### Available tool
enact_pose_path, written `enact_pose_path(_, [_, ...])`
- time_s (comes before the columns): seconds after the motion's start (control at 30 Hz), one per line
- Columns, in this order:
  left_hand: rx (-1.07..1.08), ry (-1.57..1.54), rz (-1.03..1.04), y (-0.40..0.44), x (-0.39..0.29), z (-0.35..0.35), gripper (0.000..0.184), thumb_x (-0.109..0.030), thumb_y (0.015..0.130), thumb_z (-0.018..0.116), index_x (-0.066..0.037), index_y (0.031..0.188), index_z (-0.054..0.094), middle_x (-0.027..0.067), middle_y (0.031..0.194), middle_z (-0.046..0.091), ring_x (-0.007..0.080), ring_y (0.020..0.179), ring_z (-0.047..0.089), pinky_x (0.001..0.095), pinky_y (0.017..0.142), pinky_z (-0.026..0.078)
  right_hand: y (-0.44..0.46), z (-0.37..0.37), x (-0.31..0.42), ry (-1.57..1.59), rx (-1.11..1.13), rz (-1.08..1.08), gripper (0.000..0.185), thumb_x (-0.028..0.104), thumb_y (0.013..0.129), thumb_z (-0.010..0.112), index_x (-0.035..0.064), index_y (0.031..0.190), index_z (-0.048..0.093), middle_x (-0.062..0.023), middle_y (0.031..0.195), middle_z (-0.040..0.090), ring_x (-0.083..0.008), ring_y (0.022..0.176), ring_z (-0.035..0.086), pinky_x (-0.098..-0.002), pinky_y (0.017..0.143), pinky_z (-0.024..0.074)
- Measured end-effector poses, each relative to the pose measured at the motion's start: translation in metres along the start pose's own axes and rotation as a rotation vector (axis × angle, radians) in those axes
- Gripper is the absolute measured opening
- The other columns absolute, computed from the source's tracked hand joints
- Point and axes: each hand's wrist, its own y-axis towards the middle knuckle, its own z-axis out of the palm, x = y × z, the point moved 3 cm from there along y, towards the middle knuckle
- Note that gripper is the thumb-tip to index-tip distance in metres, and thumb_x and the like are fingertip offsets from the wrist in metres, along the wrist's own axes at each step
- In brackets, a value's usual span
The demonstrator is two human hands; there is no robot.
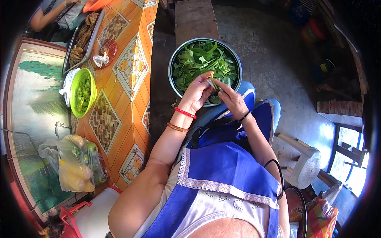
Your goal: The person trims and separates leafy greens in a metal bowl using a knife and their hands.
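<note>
A round metal basin point(173, 82) full of loose green leaves point(204, 59) stands in front of my knees, at the end of a wooden bench. Over its near rim both hands meet. My left hand point(197, 93), with a red bead bracelet on the wrist, pinches a small piece of leafy green stem point(212, 81) between thumb and fingers. From the other side, my right hand point(232, 101) closes its fingertips on the same stem. The exact grip of the right fingers is partly hidden.
To the left, a tiled table point(131, 75) carries a green bowl point(94, 93) of green peppers, a tied bag point(108, 53) of red stuff, a metal tray point(95, 33) of brown food and a plastic bag point(75, 166) of produce. Another person's arm point(45, 18) shows top left. A white stool point(303, 164) stands right.
</note>
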Motion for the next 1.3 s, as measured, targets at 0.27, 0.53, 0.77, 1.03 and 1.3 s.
enact_pose_path(0.27, [-0.011, -0.001, -0.022, 0.001, 0.010, -0.001, 0.026, -0.004, 0.096, 0.052, -0.009, 0.120, 0.059, -0.0001, 0.098, 0.061, 0.0079, 0.079, 0.061, 0.0199, 0.073, 0.055, 0.001, -0.003, -0.008, -0.017, -0.008, 0.070, 0.039, 0.014, 0.098, 0.048, 0.0128, 0.138, 0.049, -0.0056, 0.096, 0.062, -0.0119, 0.082, 0.055, -0.0263, 0.079, 0.0470])
enact_pose_path(0.53, [0.004, 0.070, -0.014, -0.001, 0.005, 0.002, 0.025, -0.004, 0.097, 0.049, -0.007, 0.120, 0.059, 0.0013, 0.099, 0.061, 0.0082, 0.082, 0.060, 0.0203, 0.074, 0.053, 0.001, -0.004, -0.007, -0.198, -0.052, -0.024, 0.039, 0.013, 0.097, 0.049, 0.0133, 0.136, 0.049, -0.0159, 0.112, 0.063, -0.0244, 0.099, 0.063, -0.0340, 0.088, 0.0481])
enact_pose_path(0.77, [0.018, 0.106, -0.045, -0.010, 0.008, 0.010, 0.025, -0.005, 0.097, 0.049, -0.005, 0.120, 0.058, 0.0008, 0.100, 0.062, 0.0079, 0.086, 0.060, 0.0204, 0.078, 0.052, 0.003, -0.006, -0.009, -0.103, -0.045, 0.060, 0.038, 0.013, 0.094, 0.050, 0.0150, 0.132, 0.050, -0.0190, 0.115, 0.062, -0.0357, 0.106, 0.060, -0.0399, 0.088, 0.0485])
enact_pose_path(1.03, [0.032, 0.047, -0.051, -0.005, 0.005, -0.010, 0.021, -0.009, 0.095, 0.053, -0.008, 0.115, 0.059, -0.0007, 0.091, 0.063, 0.0084, 0.082, 0.060, 0.0232, 0.074, 0.048, 0.006, -0.015, -0.012, -0.147, -0.221, 0.069, 0.040, 0.018, 0.096, 0.049, 0.0125, 0.136, 0.048, -0.0177, 0.111, 0.064, -0.0311, 0.104, 0.063, -0.0351, 0.087, 0.0484])
enact_pose_path(1.3, [-0.068, 0.390, 0.258, 0.007, -0.052, -0.006, 0.024, -0.009, 0.093, 0.060, -0.006, 0.116, 0.056, 0.0021, 0.100, 0.062, 0.0089, 0.087, 0.059, 0.0213, 0.074, 0.050, 0.008, -0.002, -0.024, -0.230, -0.039, 0.249, 0.060, 0.039, 0.088, 0.062, 0.0004, 0.133, 0.048, -0.0219, 0.093, 0.067, -0.0320, 0.091, 0.067, -0.0369, 0.083, 0.0504])
